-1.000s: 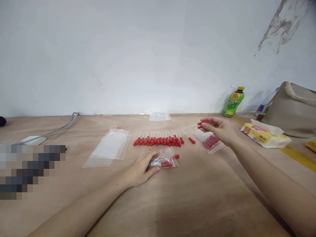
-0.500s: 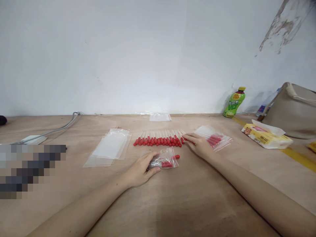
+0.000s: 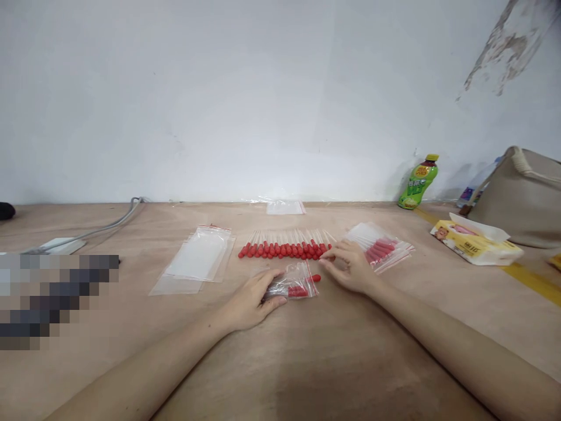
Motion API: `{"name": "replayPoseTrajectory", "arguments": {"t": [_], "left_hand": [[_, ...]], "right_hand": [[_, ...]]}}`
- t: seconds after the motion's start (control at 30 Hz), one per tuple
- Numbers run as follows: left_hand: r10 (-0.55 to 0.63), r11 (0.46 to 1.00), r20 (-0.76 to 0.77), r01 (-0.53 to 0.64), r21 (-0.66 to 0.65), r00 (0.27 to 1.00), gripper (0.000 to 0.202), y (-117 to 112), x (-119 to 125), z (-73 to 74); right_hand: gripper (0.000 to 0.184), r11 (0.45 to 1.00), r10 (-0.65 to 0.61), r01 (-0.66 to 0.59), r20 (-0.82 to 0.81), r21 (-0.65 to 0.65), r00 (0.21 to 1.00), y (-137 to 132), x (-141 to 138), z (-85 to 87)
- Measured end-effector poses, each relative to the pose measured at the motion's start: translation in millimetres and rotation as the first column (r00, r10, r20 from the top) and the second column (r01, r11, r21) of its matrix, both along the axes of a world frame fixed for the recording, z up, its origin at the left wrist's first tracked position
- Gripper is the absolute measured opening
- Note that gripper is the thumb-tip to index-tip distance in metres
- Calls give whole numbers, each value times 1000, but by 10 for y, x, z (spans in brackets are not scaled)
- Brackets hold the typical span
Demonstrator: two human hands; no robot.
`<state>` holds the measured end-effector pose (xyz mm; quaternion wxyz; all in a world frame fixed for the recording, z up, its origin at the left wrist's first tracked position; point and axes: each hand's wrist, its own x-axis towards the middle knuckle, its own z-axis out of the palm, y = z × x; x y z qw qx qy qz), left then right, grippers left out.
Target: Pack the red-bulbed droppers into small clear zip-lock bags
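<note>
A row of several clear droppers with red bulbs [image 3: 284,247] lies across the middle of the wooden table [image 3: 333,351]. My left hand [image 3: 252,298] rests closed on a small clear zip bag [image 3: 294,282] with red-bulbed droppers in it, pinning its left end to the table. My right hand [image 3: 350,264] sits at the right end of the row, fingers curled and pinched on a red-bulbed dropper there. One red bulb [image 3: 315,278] pokes out of the bag's right side. A filled bag of droppers [image 3: 380,247] lies just right of my right hand.
A stack of empty zip bags [image 3: 197,260] lies to the left, another bag [image 3: 284,207] by the wall. A green bottle [image 3: 417,182], a tissue pack [image 3: 475,244] and a beige bag [image 3: 523,193] stand at the right. A grey cable [image 3: 100,229] runs at the left.
My right hand came down from holding droppers in the air at the right, reached the right end of the row, then closed its fingers there. My left hand stayed on the small bag.
</note>
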<state>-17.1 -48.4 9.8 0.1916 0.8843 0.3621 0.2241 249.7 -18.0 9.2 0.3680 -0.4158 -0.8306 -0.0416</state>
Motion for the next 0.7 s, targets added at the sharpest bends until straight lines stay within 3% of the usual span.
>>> {"name": "replayPoseTrajectory", "arguments": {"t": [0.1, 0.23, 0.33, 0.43, 0.57, 0.7], "left_hand": [[3, 1000, 5, -3, -5, 1000, 46, 1, 0, -10], [8, 1000, 9, -8, -1, 1000, 46, 11, -10, -34], [8, 1000, -1, -8, 0, 1000, 46, 17, -15, -43], [11, 1000, -6, -11, -2, 1000, 46, 20, -12, -40], [0, 1000, -3, 0, -8, 1000, 46, 21, -3, -33], [-1, 1000, -8, 1, 3, 1000, 46, 27, -2, -37]], "right_hand": [[12, 976, 144, -126, 93, -178, 985, -172, -144, 129], [9, 953, 117, -57, 189, -298, 975, -273, -258, 223], [11, 923, 170, -106, 146, -369, 975, -182, -169, 240], [16, 881, 238, -201, 34, -428, 971, -1, 104, 289], [23, 919, 28, -63, -96, -388, 995, 217, 556, 344], [28, 924, -275, 200, -201, -327, 940, 332, 713, 205]]}}
